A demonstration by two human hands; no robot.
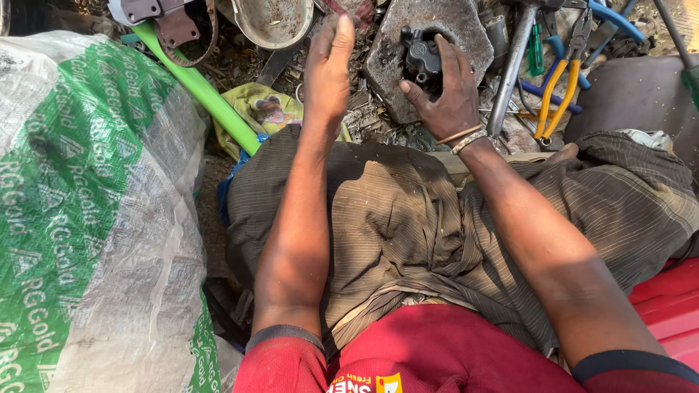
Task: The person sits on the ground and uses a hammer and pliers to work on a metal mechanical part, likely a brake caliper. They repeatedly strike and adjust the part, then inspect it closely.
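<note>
Seated posture, red shirt nearest the camera, brown striped cloth over the lap. White and green woven sack close on the left side. Green pipe running diagonally past the sack; yellow printed rag beside it on littered ground.

Left hand: raised, fingers extended together, released, holding nothing, hovering above the debris just left of the stone.

Right hand: grasping a small black metal part, fingers wrapped over its top and near side, pressed against a flat grey stone. Two bands on that wrist.

Beyond: metal bowl, leather strap, steel rod, yellow-handled pliers, blue-handled tool near the stone.

Risks, as judged: part seated on uneven stone and held one-handed, liable to slip or roll into the scrap. Right fingers lying over the part, exposed to pinching or a blow if struck there. Loose tools crowding the stone, easily knocked. Sharp litter underfoot near bare skin.
</note>
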